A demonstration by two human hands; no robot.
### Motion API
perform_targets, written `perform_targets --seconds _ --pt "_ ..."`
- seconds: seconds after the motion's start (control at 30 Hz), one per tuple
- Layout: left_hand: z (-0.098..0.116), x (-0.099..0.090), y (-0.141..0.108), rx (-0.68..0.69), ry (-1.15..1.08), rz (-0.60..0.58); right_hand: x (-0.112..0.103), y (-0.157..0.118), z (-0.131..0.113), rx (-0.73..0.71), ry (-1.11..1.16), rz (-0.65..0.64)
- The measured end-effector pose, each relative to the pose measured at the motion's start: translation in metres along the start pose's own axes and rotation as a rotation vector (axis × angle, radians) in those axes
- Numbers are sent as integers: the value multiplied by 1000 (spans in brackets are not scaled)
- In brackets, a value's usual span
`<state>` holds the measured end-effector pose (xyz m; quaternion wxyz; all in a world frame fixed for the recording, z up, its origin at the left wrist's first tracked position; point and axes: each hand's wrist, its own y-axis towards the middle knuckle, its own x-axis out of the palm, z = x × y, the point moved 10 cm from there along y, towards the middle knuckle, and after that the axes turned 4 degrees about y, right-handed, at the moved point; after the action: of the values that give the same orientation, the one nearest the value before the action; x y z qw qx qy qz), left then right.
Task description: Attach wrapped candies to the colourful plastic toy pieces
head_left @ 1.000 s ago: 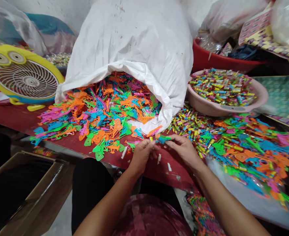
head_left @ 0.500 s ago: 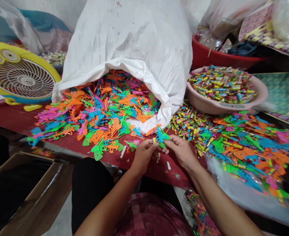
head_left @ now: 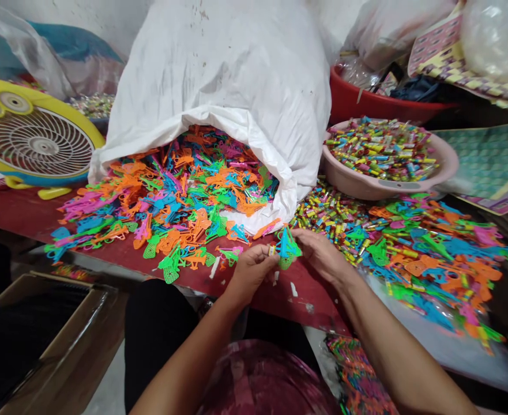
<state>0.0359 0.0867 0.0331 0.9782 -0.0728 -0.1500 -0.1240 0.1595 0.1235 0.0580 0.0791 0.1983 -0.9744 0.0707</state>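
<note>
My left hand (head_left: 256, 268) pinches a blue and green plastic toy piece (head_left: 286, 249) with a lattice part, above the table's front edge. A small white and yellow wrapped cylinder (head_left: 271, 251) shows at its fingertips, against the toy piece. Just right of the piece is my right hand (head_left: 320, 253), fingers stretched out and apart; whether a fingertip touches the piece I cannot tell. Behind the hands, a heap of orange, green, blue and pink plastic toy pieces (head_left: 180, 213) spills out of a large white sack (head_left: 232, 63).
A pink basin (head_left: 361, 183) holds many wrapped cylinders, with more cylinders (head_left: 331, 210) loose beside it. Toy pieces with cylinders (head_left: 431, 259) lie on the right. A yellow fan (head_left: 41, 141) stands left on the red table (head_left: 15, 213). An open carton (head_left: 59, 346) sits below.
My right hand has drawn slightly away from the toy piece and its fingers have loosened. My left hand keeps its pinch. The view has shifted a little.
</note>
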Motion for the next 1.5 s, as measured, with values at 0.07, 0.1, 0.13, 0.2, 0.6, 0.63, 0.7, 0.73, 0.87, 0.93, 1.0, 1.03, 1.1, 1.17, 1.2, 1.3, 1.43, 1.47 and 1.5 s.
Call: perform_targets --seconds 0.07,0.1,0.13,0.2,0.6,0.63,0.7,0.73,0.87,0.93,1.0,1.03,1.1,1.17,1.2,1.3,1.43,1.47,1.5 --pt "0 8 -1 -3 -17 -87 11 -1 -1 57 45 -131" --pt "0 12 -2 -13 -33 -122 19 -3 -1 82 70 -206" --pt "-2 15 -3 -28 -51 -150 27 -6 -1 96 94 -265" --pt "-4 20 -6 -62 -88 -189 34 -10 0 85 133 -299" --pt "-16 5 -1 57 -48 87 7 -32 -17 -276 -169 207" --pt "-17 3 0 76 -48 111 4 -35 -17 -294 -211 256" --pt "-18 0 0 103 -41 137 3 -39 -11 -273 -270 286" --pt "-17 -1 0 116 -31 143 5 -39 -6 -245 -307 274" --pt "-11 -3 -2 150 43 166 3 -45 -11 -258 -405 346" --pt "-11 -3 -3 151 90 173 -1 -48 -23 -320 -392 397" --pt "-12 -1 -3 155 128 170 1 -48 -33 -355 -421 375" --pt "-12 -1 -3 159 140 165 4 -46 -35 -353 -439 349" --pt "-14 1 -3 160 154 157 8 -44 -34 -333 -461 312" --pt "-16 2 -2 151 164 149 9 -43 -32 -324 -504 314" --pt "-17 2 -2 149 169 150 9 -44 -31 -328 -543 320" --pt "-18 1 -1 144 203 148 11 -46 -31 -363 -666 338" --pt "-15 3 -1 168 302 121 19 -50 -41 -456 -785 322" --pt "-14 4 -1 185 343 111 22 -51 -44 -480 -817 319" --pt "-12 5 -1 204 389 103 25 -52 -48 -504 -846 316"
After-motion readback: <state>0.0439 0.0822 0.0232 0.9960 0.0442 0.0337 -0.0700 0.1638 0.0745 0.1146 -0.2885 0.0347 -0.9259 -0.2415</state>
